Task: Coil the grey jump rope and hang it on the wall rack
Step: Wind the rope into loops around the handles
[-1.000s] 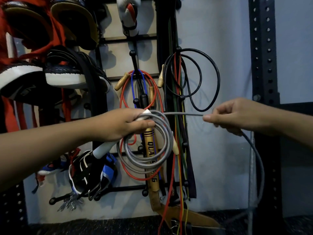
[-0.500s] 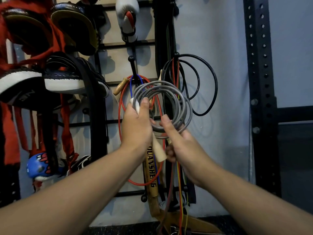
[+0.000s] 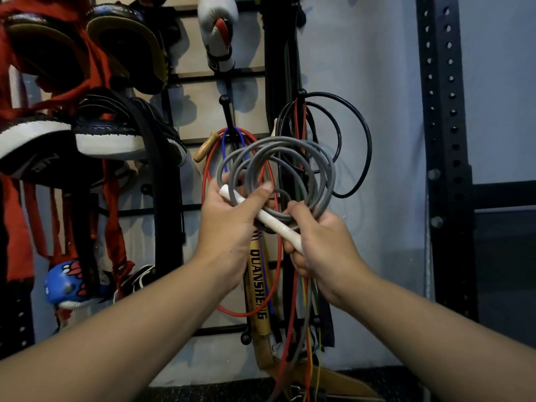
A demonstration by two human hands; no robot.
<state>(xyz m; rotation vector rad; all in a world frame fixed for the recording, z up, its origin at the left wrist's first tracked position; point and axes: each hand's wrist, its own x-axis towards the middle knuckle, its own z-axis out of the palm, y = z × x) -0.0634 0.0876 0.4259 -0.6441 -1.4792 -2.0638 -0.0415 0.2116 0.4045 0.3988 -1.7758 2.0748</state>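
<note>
The grey jump rope is wound into several loose loops in front of the wall rack. My left hand pinches the loops and the top of the rope's white handle. My right hand is closed around the handle's lower end and the bottom of the coil. A loose grey tail hangs down from my right hand. The rack's black peg with a ball tip stands above the coil, carrying a red rope and a blue rope.
A black rope hangs on the peg to the right. Focus pads and a white boxing glove fill the rack's left and top. A wooden stick marked QUANSHENG hangs below. A perforated black steel upright stands at the right.
My right hand came in from pulling the rope straight at the right and now grips the coil and handle. The coil rose from below my left hand to in front of the pegs.
</note>
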